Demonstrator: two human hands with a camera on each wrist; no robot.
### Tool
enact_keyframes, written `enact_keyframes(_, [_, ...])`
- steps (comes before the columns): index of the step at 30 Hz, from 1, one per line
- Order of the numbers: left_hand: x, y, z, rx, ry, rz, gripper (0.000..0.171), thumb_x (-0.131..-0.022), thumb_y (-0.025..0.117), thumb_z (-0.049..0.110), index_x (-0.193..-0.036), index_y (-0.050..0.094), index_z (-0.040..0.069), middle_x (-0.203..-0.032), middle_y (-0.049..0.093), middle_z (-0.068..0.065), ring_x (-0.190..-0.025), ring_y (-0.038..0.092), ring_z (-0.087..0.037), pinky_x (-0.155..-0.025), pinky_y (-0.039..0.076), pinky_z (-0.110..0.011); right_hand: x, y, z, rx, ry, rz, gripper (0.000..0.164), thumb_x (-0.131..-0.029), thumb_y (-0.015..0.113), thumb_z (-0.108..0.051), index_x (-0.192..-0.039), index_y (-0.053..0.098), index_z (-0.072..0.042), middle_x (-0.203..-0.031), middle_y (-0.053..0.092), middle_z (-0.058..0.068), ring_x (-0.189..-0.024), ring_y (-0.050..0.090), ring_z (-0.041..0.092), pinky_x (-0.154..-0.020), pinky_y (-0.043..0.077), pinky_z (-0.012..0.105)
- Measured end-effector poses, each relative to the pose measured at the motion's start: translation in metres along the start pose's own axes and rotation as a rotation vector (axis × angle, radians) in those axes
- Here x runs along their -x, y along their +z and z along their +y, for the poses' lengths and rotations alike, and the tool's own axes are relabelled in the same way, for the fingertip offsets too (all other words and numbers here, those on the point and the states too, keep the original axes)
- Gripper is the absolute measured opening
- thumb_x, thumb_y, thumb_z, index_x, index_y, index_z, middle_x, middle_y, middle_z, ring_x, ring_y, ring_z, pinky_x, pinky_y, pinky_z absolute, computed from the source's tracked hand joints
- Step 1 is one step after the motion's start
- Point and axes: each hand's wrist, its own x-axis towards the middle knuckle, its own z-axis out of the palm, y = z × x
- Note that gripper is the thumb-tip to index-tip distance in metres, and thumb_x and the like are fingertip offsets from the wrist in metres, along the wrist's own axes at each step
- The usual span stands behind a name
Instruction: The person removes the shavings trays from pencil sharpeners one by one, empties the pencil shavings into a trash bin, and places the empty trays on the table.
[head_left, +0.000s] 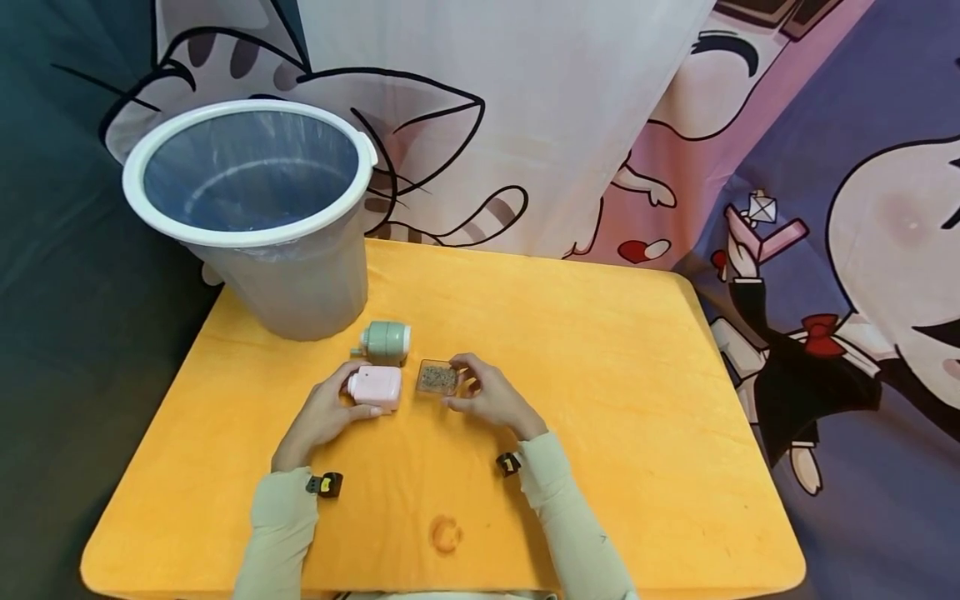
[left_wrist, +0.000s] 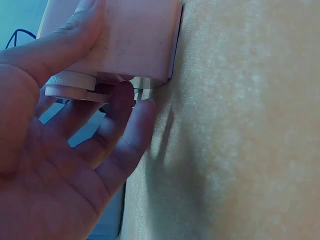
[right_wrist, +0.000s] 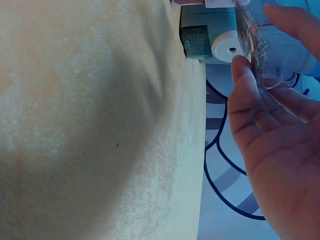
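My left hand grips a pink hand-crank pencil sharpener at the middle of the table, thumb on the near side. In the left wrist view the pink sharpener shows its smooth body close to the tabletop, with a white round part by the fingers. My right hand pinches a small clear shavings drawer by its edges, just right of the pink sharpener and apart from it. Brown shavings lie in the drawer. Behind the pink sharpener lies a green pencil sharpener, its crank pointing left.
A tall bin with a white rim and clear liner stands at the back left of the yellow-covered table. A cartoon-printed curtain hangs behind the table. A brown ring stain marks the cloth near the front edge.
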Motion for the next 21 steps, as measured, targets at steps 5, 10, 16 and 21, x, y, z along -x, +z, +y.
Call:
enact_keyframes(5, [-0.001, -0.001, 0.003, 0.014, -0.021, -0.018, 0.078, -0.067, 0.081, 0.034, -0.132, 0.042, 0.016, -0.122, 0.052, -0.007, -0.106, 0.045, -0.025, -0.091, 0.035, -0.044, 0.002, -0.003, -0.008, -0.048, -0.022, 0.007, 0.057, -0.080, 0.071, -0.011, -0.127, 0.043, 0.002, -0.097, 0.057, 0.020, -0.084, 0.054, 0.039, -0.077, 0.045, 0.052])
enact_keyframes(10, [-0.001, -0.002, 0.005, 0.014, -0.048, -0.047, 0.082, -0.068, 0.080, 0.035, -0.135, 0.038, 0.015, -0.126, 0.049, -0.010, -0.108, 0.044, -0.027, -0.090, 0.034, -0.045, 0.000, -0.004, 0.003, -0.026, -0.027, 0.041, 0.058, -0.079, 0.073, -0.022, -0.128, 0.045, -0.008, -0.095, 0.057, 0.009, -0.080, 0.055, 0.029, -0.072, 0.048, 0.039])
enact_keyframes(16, [0.001, -0.002, 0.003, 0.024, -0.057, -0.046, 0.082, -0.069, 0.078, 0.038, -0.136, 0.038, 0.013, -0.125, 0.050, -0.009, -0.107, 0.044, -0.025, -0.089, 0.036, -0.043, -0.003, -0.005, 0.006, -0.020, -0.086, 0.096, 0.057, -0.078, 0.073, -0.027, -0.126, 0.046, -0.013, -0.091, 0.057, 0.005, -0.075, 0.054, 0.027, -0.067, 0.047, 0.030])
enact_keyframes(21, [0.001, -0.001, 0.002, 0.031, -0.049, -0.034, 0.081, -0.070, 0.078, 0.037, -0.136, 0.039, 0.011, -0.124, 0.051, -0.009, -0.103, 0.045, -0.023, -0.086, 0.038, -0.040, -0.002, -0.009, -0.014, -0.022, -0.114, 0.122, 0.056, -0.078, 0.073, -0.018, -0.126, 0.047, -0.004, -0.091, 0.058, 0.014, -0.077, 0.053, 0.037, -0.064, 0.045, 0.038])
